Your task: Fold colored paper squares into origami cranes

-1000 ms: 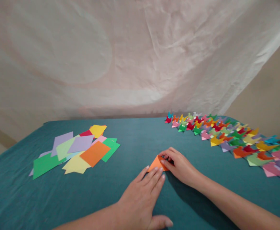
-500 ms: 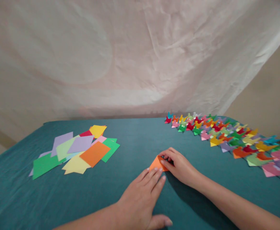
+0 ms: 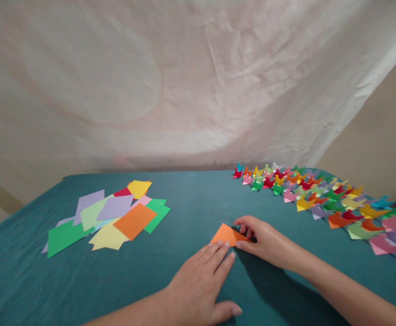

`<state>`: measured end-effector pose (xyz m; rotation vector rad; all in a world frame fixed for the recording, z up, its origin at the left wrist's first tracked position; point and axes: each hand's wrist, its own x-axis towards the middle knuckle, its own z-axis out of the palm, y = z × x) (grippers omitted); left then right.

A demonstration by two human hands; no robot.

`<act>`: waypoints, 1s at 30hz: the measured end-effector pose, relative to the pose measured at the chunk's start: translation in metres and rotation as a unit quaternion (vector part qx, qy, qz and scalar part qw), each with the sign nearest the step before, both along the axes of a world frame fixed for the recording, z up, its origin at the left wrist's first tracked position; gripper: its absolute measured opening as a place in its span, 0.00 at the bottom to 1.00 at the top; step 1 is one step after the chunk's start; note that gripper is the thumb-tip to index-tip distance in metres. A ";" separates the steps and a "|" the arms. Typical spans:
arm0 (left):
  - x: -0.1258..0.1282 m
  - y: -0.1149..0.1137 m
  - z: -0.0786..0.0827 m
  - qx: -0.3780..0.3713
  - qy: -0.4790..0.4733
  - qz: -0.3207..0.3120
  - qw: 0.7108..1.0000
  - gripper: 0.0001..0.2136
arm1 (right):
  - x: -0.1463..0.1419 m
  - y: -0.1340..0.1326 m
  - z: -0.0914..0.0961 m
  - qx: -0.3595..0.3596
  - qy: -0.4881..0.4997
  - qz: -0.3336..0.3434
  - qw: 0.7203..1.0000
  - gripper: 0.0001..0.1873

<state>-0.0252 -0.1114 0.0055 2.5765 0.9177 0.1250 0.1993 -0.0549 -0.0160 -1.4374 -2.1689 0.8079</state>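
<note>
A folded piece of orange paper (image 3: 225, 233) lies on the dark green cloth in front of me, one corner pointing away. My left hand (image 3: 201, 276) rests flat, its fingertips pressing the paper's near edge and the thumb spread to the side. At the paper's right end, my right hand (image 3: 260, 237) pinches a pointed corner between thumb and curled fingers. Part of the near edge is covered by my left fingertips.
Loose sheets of coloured paper overlap on the left, an orange sheet (image 3: 135, 221) among the topmost. Rows of small folded paper birds (image 3: 304, 203) stand along the right side. A pale hanging cloth (image 3: 184, 90) backs the green-covered table (image 3: 191, 194).
My right hand has moved right, drawing the corner of the orange paper outward, so more of its surface shows. My left hand stays pressed on the near edge.
</note>
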 end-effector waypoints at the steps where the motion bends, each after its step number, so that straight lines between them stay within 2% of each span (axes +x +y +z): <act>1: 0.000 0.001 0.002 0.002 -0.002 0.008 1.000 0.32 | 0.000 -0.001 0.001 -0.011 0.002 -0.001 1.000 0.20; 4: -0.001 0.007 0.001 0.019 -0.036 0.038 0.998 0.25 | -0.001 -0.002 0.003 -0.035 0.017 -0.004 0.999 0.20; 7: -0.006 0.018 -0.008 0.036 -0.116 0.078 0.989 0.21 | -0.004 -0.003 0.005 -0.033 0.027 -0.004 0.999 0.19; 13: -0.013 0.036 -0.024 0.043 -0.218 0.160 0.962 0.30 | -0.012 -0.009 0.008 0.067 0.025 0.008 0.997 0.16; 16: -0.013 0.038 -0.022 0.065 -0.217 0.160 0.961 0.26 | -0.017 -0.016 0.010 0.130 0.026 0.041 0.990 0.09; 20: -0.012 0.034 -0.015 0.119 -0.215 0.149 0.958 0.23 | -0.024 -0.024 0.011 0.215 -0.015 0.074 0.974 0.08; 25: -0.012 0.030 -0.010 0.186 -0.230 0.152 0.943 0.22 | -0.029 -0.031 0.008 0.247 -0.041 0.086 0.964 0.10; 30: -0.014 0.032 -0.011 0.161 -0.207 0.099 0.960 0.08 | -0.032 -0.035 0.010 0.275 -0.060 0.120 0.952 0.10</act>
